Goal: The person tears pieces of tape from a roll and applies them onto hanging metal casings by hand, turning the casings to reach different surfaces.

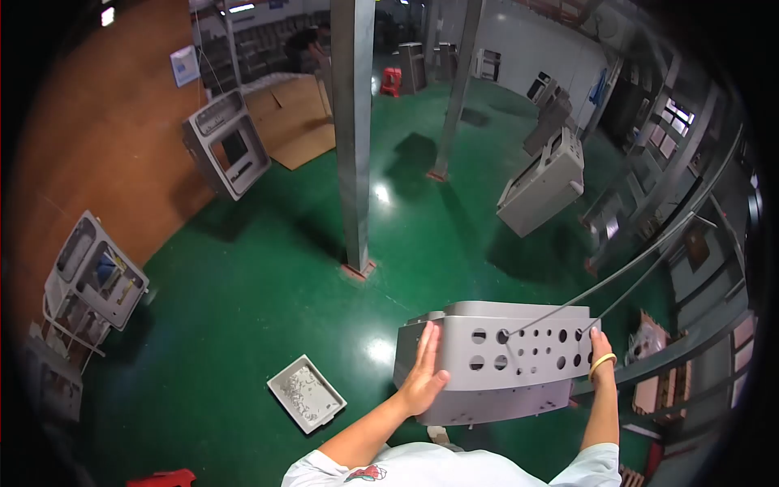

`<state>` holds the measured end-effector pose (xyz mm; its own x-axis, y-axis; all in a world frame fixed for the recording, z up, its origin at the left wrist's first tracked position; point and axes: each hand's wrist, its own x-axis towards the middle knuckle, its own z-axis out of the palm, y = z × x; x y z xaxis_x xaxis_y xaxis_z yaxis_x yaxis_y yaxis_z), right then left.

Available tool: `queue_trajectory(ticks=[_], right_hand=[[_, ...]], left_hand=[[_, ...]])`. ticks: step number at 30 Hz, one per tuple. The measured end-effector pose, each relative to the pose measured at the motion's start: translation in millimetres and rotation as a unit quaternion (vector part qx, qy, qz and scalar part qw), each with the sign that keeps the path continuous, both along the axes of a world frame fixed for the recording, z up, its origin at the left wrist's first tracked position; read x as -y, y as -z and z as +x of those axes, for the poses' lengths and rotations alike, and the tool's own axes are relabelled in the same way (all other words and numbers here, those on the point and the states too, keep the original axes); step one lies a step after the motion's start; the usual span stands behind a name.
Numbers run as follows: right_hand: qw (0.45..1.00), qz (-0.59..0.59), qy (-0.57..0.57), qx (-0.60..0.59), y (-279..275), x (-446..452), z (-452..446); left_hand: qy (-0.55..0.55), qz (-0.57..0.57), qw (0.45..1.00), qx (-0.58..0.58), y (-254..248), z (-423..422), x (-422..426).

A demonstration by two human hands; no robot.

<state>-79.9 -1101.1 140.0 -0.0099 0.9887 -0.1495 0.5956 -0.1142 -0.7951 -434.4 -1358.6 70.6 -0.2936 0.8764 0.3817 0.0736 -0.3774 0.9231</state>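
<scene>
A grey metal housing (519, 345) with rows of round holes hangs in front of me, low over the green floor. Two thin rods or wires run from its holes up to the right. My left hand (422, 377) holds the housing at its left end, fingers straight and pressed along the corner. At the opposite end my right hand (601, 353), with a yellow band at the wrist, grips the edge; its fingers are partly hidden. The housing sits between both hands. Its inside cannot be seen.
A shallow grey tray (281, 395) with small pieces lies on the floor to the left. A steel post (354, 162) rises ahead. Similar housings hang at the left (253, 162) and the right (527, 195). Far back, a person (306, 47) bends over.
</scene>
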Motion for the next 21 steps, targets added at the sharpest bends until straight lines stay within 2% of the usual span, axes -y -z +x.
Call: queue_trajectory(ticks=[2, 4, 5, 6, 8, 10, 11, 12, 14, 15, 18, 19, 21], right_hand=[[0.996, 0.027, -0.083, -0.016, 10, -17, -4], [0.988, 0.011, -0.136, -0.069, -15, -8, -27], [0.976, 0.025, -0.187, -0.108, -8, -19, -27], [0.969, -0.026, -0.202, -0.141, -10, -25, -30], [0.926, -0.019, -0.259, -0.275, 17, -52, -31], [0.9, -0.115, -0.241, -0.345, 6, -59, -41], [0.881, -0.11, -0.274, -0.37, 13, -71, -42], [0.884, -0.136, -0.246, -0.375, 3, -70, -45], [0.843, -0.142, -0.311, -0.414, 14, -90, -43], [0.837, -0.165, -0.317, -0.415, 15, -98, -42], [0.808, -0.202, -0.336, -0.439, 14, -109, -38], [0.807, -0.187, -0.341, -0.444, 17, -113, -38], [0.82, -0.114, -0.344, -0.444, 29, -116, -39]], left_hand=[[-0.039, -0.052, 0.998, -0.011, 13, -1, -5], [-0.033, -0.058, 0.984, 0.165, 21, 5, -13], [-0.025, -0.08, 0.965, 0.248, 15, 7, -17], [-0.052, -0.092, 0.958, 0.265, -3, 11, -19], [-0.109, -0.167, 0.921, 0.334, 11, 7, -30], [-0.128, -0.207, 0.895, 0.375, -5, 10, -37], [-0.123, -0.189, 0.905, 0.359, 9, 3, -43], [-0.109, -0.174, 0.911, 0.357, 0, 5, -49], [-0.133, -0.161, 0.906, 0.369, -11, 15, -58], [-0.116, -0.141, 0.921, 0.344, -21, 24, -60], [-0.147, -0.152, 0.91, 0.358, -8, 29, -60], [-0.164, -0.137, 0.908, 0.36, -21, 43, -61], [-0.199, -0.109, 0.907, 0.355, -14, 55, -58]])
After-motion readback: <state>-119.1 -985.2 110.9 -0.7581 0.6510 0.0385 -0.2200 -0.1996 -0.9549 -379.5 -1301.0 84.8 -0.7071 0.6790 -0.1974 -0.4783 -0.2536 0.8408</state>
